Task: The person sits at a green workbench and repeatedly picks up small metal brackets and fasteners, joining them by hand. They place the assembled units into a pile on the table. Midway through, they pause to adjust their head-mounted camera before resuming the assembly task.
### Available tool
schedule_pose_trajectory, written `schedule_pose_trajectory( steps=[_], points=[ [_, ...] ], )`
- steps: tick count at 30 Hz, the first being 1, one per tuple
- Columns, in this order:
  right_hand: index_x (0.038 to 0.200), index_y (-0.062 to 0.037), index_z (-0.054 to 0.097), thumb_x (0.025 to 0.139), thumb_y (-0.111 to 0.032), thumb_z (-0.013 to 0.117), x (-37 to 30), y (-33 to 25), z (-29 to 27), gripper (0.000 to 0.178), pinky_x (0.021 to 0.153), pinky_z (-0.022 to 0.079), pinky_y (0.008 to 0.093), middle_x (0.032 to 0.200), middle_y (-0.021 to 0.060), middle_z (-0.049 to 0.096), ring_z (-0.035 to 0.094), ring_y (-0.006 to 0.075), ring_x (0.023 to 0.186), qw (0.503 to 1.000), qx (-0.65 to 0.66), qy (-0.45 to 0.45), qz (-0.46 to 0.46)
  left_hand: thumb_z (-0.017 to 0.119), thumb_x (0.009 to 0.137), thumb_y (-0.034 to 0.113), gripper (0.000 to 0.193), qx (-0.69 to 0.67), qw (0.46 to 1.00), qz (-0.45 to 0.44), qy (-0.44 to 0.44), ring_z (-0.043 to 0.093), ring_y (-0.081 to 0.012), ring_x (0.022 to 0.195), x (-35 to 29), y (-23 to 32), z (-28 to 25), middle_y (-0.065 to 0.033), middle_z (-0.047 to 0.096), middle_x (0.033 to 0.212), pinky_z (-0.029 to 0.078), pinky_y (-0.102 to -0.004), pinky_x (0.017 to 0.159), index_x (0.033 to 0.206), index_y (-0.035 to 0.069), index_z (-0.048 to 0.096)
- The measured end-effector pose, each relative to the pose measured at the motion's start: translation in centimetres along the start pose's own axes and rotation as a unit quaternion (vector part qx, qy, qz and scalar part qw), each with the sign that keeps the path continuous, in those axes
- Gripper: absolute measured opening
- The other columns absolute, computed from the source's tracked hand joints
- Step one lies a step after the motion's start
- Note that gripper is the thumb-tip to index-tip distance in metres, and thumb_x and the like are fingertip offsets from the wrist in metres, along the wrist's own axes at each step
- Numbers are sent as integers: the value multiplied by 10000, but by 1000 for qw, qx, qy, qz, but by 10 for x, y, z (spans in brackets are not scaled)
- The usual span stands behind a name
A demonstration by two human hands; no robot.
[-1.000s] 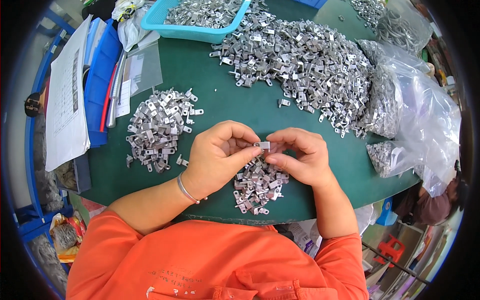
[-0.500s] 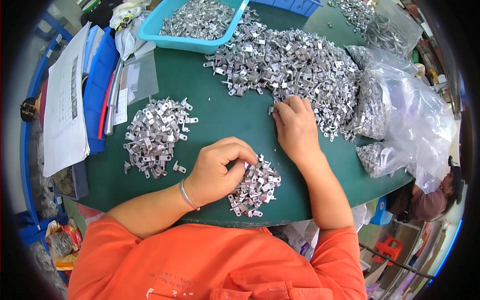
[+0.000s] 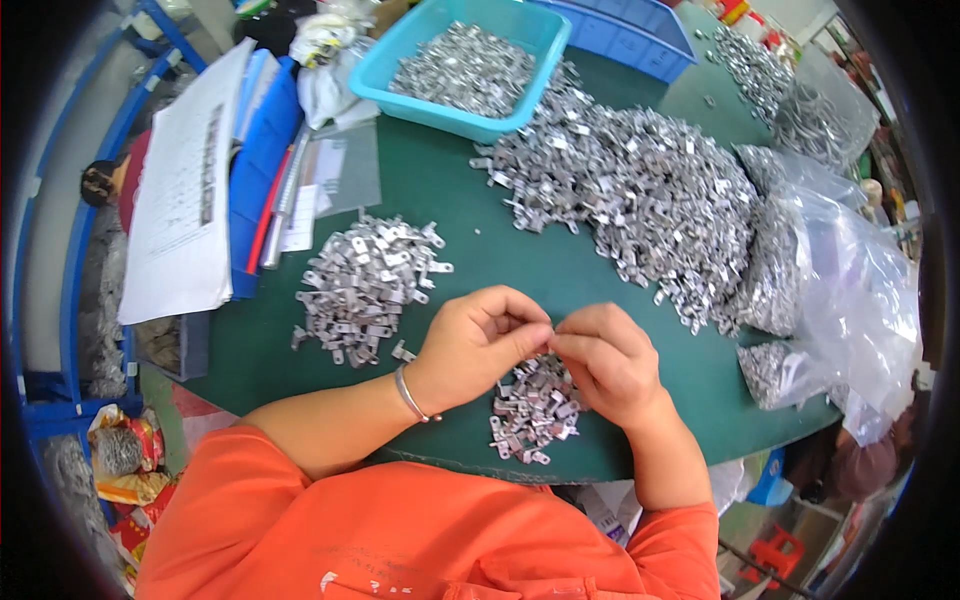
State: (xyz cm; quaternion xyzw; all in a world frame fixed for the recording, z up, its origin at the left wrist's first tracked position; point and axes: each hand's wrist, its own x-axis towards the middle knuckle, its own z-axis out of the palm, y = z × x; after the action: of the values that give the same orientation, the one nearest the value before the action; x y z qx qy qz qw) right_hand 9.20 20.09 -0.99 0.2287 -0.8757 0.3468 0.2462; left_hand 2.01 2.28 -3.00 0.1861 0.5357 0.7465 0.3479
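My left hand (image 3: 485,345) and my right hand (image 3: 610,365) meet fingertip to fingertip above the near table edge. Both are closed in a pinch, and what lies between the fingers is too small and covered to make out. Just below them sits a small pile of metal brackets (image 3: 528,415), partly hidden by my right hand. A second pile of similar brackets (image 3: 365,285) lies to the left of my left hand. Beyond my hands spreads a large heap of small bent metal pieces with holes (image 3: 640,190).
A turquoise basket (image 3: 435,118) of metal parts stands at the back, beside a blue bin (image 3: 640,45). Clear plastic bags (image 3: 850,265) of parts lie at the right. Paper sheets (image 3: 180,200) lean against a blue holder (image 3: 262,190) at the left. The tabletop (image 3: 440,190) is green.
My right hand has come from the edge of the large heap toward me and meets my left hand. My left hand has lifted slightly off the small pile. The view has shifted.
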Motion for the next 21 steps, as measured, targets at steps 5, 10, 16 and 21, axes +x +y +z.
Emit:
schedule_pose_trajectory(
  steps=[5, 10, 16, 21],
  points=[
    [937, -2, 650, 690, 94, 669, -1, -1, -4, 266, 714, 517, 372, 1001, 151, 632, 624, 316, 854, 998, -10, 64, 26, 680, 736, -87, 192, 439, 816, 352, 130, 649, -241, 864, -1, 49, -20, -115, 667, 928, 509, -322, 777, 893, 14, 634],
    [898, -26, 637, 720, 62, 660, -2, 15, -4, 199, 697, 493, 357, 941, 106, 630, 609, 284, 823, 996, -35, 63, 51, 627, 752, -52, 137, 633, 699, 277, 186, 634, -299, 851, -21, 75, -81, -130, 660, 923, 510, -362, 767, 872, 8, 652],
    [934, -68, 636, 757, -64, 592, 57, 56, 27, 182, 794, 437, 369, 983, 50, 626, 590, 220, 924, 973, -217, -48, -56, 632, 777, -43, 113, 595, 731, 262, 208, 638, -274, 899, -29, 75, -76, -145, 652, 992, 504, -328, 789, 886, -19, 651],
    [1003, -43, 650, 802, -107, 537, 71, 73, 49, 239, 837, 430, 369, 1085, 50, 620, 560, 195, 1043, 943, -310, -115, -40, 649, 789, -6, 114, 483, 829, 267, 91, 634, -242, 904, -4, 64, -27, -112, 642, 1013, 497, -313, 789, 901, 10, 661]
  ],
)
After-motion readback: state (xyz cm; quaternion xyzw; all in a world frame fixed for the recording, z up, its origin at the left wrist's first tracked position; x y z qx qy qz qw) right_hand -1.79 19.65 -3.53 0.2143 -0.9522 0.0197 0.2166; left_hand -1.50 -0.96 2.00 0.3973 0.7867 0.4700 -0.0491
